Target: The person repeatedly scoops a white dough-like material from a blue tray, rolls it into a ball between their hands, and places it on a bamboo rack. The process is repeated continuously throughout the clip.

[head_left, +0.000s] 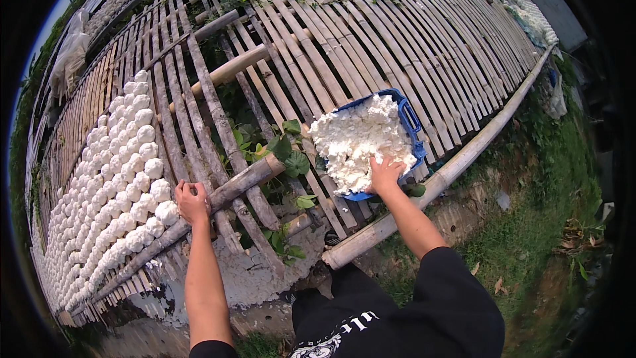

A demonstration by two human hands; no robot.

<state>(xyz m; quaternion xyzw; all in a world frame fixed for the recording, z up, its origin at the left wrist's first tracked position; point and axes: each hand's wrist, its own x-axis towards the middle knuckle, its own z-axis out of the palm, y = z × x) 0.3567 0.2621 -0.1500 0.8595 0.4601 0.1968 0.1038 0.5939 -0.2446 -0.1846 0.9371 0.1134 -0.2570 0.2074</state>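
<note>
My left hand is at the left beside a bamboo pole, its fingers curled together; whatever they may hold is hidden. Just left of it, rounded white lumps lie packed in rows on the slats. On the right, a blue plastic crate is heaped with crumbly white material. My right hand rests in that material near the crate's front, fingers apart and partly sunk into it.
Bamboo slat racks span the view, with leafy plants in the gaps. A thick bamboo rail edges the rack at the right, above grass. More white lumps lie at the far ends, and pale plastic sheeting hangs at left.
</note>
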